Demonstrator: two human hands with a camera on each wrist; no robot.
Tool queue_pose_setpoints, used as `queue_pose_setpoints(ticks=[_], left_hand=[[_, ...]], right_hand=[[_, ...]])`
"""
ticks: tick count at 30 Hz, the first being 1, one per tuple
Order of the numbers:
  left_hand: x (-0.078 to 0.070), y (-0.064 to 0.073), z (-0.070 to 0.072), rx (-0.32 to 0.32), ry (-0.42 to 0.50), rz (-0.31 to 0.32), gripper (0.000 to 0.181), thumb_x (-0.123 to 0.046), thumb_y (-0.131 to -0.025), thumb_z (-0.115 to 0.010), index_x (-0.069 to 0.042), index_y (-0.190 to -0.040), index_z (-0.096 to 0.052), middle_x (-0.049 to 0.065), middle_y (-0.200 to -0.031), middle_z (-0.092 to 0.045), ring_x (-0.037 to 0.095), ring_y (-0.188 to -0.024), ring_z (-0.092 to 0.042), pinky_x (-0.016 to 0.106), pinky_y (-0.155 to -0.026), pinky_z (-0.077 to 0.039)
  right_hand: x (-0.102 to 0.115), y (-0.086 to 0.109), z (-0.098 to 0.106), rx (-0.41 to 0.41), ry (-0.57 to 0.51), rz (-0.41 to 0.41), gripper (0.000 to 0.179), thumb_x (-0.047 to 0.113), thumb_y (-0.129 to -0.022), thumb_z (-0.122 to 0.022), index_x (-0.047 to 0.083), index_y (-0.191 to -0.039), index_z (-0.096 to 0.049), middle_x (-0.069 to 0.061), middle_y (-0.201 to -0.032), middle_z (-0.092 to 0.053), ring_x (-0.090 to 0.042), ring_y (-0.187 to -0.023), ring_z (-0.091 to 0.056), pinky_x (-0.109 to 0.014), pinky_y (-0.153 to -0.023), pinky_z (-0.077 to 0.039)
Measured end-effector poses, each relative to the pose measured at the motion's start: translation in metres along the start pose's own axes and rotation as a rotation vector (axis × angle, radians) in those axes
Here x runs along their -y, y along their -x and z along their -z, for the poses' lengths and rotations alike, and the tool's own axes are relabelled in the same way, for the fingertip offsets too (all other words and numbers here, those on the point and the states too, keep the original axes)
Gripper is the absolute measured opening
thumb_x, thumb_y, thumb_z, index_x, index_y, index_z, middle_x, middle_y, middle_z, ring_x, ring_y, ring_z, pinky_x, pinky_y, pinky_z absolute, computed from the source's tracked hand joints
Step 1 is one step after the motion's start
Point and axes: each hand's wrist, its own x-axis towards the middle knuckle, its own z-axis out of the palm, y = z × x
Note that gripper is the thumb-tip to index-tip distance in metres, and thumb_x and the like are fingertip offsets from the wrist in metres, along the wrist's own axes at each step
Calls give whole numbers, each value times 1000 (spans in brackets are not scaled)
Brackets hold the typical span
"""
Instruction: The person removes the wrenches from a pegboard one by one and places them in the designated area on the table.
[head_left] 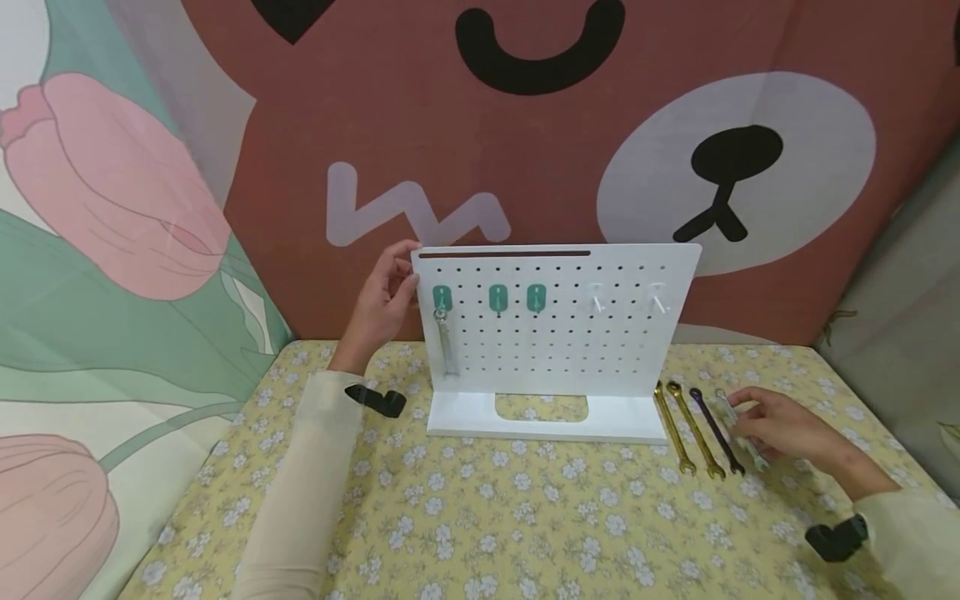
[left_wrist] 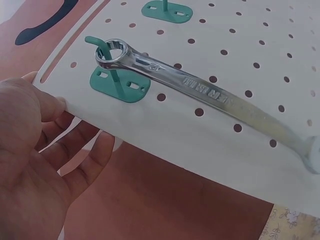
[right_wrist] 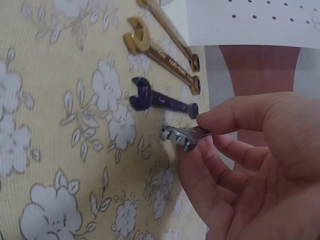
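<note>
My left hand (head_left: 382,300) grips the upper left edge of a white pegboard (head_left: 555,342), thumb on the front and fingers behind. Beside it, a silver combination wrench (left_wrist: 200,95) hangs by its ring end from a green hook (left_wrist: 117,90). Over at the right, my right hand (head_left: 780,425) pinches another silver wrench (right_wrist: 177,136) between thumb and fingers, its open jaw facing the right wrist camera. Part of that wrench's shaft is hidden by the fingers. Next to it lie a dark purple wrench (head_left: 717,429) and two gold wrenches (head_left: 675,429), side by side on the cloth.
Two more green hooks (head_left: 498,298) and two clear hooks (head_left: 596,300) sit along the board's upper part, with nothing hanging on them. The board's base (head_left: 465,414) stands on a yellow floral tablecloth (head_left: 525,517). A printed curtain (head_left: 360,108) hangs close behind.
</note>
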Motion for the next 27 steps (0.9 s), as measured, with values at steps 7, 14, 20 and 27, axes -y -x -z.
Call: queue_pose_setpoints(ticks=[7,14,20,27], left_hand=[[-1,0,1,-1,16,-13,42,6,-107,-47,-3,-148,-43,30,-107,-53,42,-95,-61,19,-76,-53],[-2,1,1,-4,13,6,42,5,-107,-47,-5,-148,-43,28,-108,-53,40,-97,-62,20,-77,-53],[-1,1,0,-15,13,-4,42,5,-107,-47,-4,-148,-44,27,-106,-53,40,-94,-61,20,-76,-53],[3,2,-1,-13,11,-22,43,5,-107,-46,-4,-149,-42,26,-106,-54,39,-93,-62,22,-77,-54]], right_hand=[[-6,-4,1,19,11,-29,47,6,-102,-53,-15,-139,-34,-6,-70,-47,-11,-50,-31,-34,-48,-36],[-5,-8,1,17,65,-51,44,2,-97,-55,-15,-133,-37,-7,-70,-52,-11,-48,-31,-33,-47,-35],[-2,-10,1,0,127,-61,47,3,-96,-54,-17,-136,-37,-11,-78,-57,-13,-48,-33,-35,-49,-38],[-3,-10,0,-19,193,-58,47,5,-96,-54,-18,-135,-40,-25,-103,-63,-15,-48,-38,-38,-50,-41]])
